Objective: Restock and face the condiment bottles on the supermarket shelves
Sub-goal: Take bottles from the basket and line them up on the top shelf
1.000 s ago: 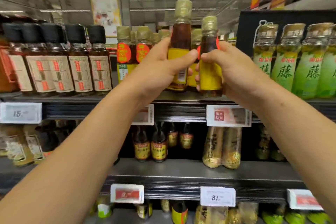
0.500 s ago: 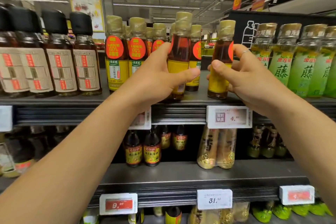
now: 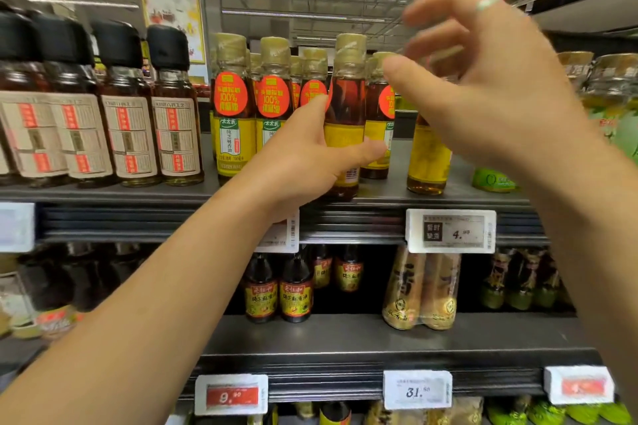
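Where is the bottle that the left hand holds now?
In the head view the bottle stands at the front edge of the top shelf, centre, in the left hand, right of the orange-stickered bottles.

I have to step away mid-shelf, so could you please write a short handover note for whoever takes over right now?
Left hand: gripping a sesame oil bottle standing at the top shelf front edge, its back to us, barcode showing.
Right hand: open and empty, raised in front of the row.
Loose bottle: stands alone on the shelf, right of the held one, with no front label showing.
Done: the faced bottles on the left show their red stickers.
Left: turn both bottles label-forward, line them up with the row and fill the gap on the right.
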A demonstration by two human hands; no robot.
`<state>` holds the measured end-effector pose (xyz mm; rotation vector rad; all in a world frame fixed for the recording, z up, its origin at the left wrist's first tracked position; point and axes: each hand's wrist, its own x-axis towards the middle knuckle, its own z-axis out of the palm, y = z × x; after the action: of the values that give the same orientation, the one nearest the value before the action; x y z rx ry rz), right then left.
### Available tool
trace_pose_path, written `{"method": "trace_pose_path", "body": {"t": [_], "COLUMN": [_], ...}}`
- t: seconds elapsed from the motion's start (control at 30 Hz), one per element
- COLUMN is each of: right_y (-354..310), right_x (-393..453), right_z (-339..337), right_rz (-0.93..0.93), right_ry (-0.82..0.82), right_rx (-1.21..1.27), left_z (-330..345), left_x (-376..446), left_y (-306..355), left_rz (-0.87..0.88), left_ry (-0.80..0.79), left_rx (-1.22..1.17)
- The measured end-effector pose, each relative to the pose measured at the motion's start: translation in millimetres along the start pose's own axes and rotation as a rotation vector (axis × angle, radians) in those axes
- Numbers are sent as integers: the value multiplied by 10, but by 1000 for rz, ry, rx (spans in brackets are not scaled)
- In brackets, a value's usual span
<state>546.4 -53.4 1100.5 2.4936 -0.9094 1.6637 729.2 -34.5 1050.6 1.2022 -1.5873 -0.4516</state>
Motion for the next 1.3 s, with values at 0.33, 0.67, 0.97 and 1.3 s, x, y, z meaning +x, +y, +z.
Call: {"method": "trace_pose_path", "body": {"t": [0.33,0.67,0.97,1.3], "right_y": [-131,-82,-2,26], "right_x": [776,913,895,1009], "right_z": [9,81,201,74], "right_rz": [-221,-223,-268,-202], "right_ry": [-546,-538,-432,-673], "right_rx": [-70,-163,-292,-59], "left_z": [-39,2,3,-56], "left_x": [-62,-168,-178,-197], "left_y": [7,24,-4,31], "left_rz": [-48,26,-6,-32], "left_ry": [19,202,179,137], "left_rx": [189,608,589,526]}}
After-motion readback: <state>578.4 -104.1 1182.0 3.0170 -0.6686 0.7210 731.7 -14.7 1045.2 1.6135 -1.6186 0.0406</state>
